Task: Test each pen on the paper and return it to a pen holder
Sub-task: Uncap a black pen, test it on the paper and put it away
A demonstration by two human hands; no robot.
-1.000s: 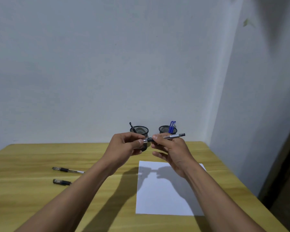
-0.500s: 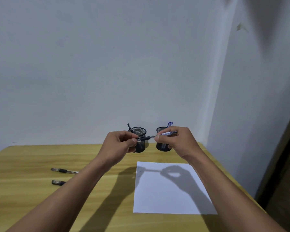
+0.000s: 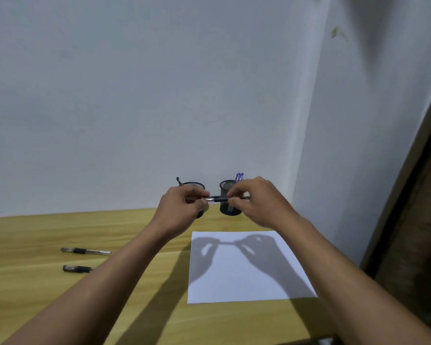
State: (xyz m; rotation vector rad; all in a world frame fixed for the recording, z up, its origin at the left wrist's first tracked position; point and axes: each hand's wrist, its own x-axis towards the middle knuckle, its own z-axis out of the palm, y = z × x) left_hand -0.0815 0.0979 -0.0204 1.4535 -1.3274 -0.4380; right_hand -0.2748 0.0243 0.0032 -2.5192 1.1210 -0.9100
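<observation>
A black pen (image 3: 219, 199) lies level in the air between both hands, above the far edge of the white paper (image 3: 249, 270). My left hand (image 3: 182, 210) pinches its left end, which looks like the cap. My right hand (image 3: 256, 202) pinches the barrel. Behind the hands stand two black mesh pen holders: the left holder (image 3: 197, 186) has a black pen (image 3: 178, 181) in it, the right holder (image 3: 228, 190) has blue pens (image 3: 239, 178).
Two more black pens lie on the wooden table (image 3: 35, 295) at the left: a longer pen (image 3: 85, 251) and, nearer, a pen (image 3: 77, 268) partly hidden by my left forearm. White walls close the back and right.
Both hands rose and drew the pen level in front of the holders. My right hand turned palm down over the barrel. The view tilted up a little.
</observation>
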